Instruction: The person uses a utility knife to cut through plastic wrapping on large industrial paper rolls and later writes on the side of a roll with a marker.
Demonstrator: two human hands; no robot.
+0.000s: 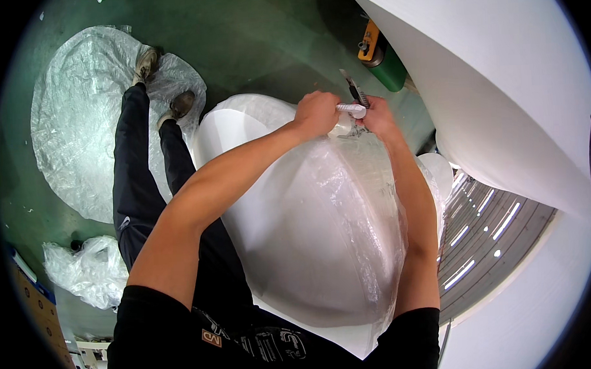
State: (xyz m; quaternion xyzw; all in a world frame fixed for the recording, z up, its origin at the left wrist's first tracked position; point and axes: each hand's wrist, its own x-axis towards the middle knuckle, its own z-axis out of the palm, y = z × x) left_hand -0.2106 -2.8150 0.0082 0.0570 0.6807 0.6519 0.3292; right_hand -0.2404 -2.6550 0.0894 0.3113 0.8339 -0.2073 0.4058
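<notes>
My left hand (316,115) is closed on a small white rolled piece (351,108), perhaps plastic, whose end points toward my right hand. In my right hand (379,118) is a dark utility knife (359,95), its blade tip pointing up and away from me; the fingers of this hand are close to the white piece, and I cannot tell whether they touch it. Below both hands lies a large, smooth white curved body (277,204). Clear plastic film (348,215) covers its right part and is bunched near my hands.
Crumpled clear sheeting (79,127) lies on the green floor under my shoes, with a bundle of plastic (90,273) nearer. A green cylinder (390,69) with an orange part stands beyond my right hand. A big white curved panel (500,80) rises on the right.
</notes>
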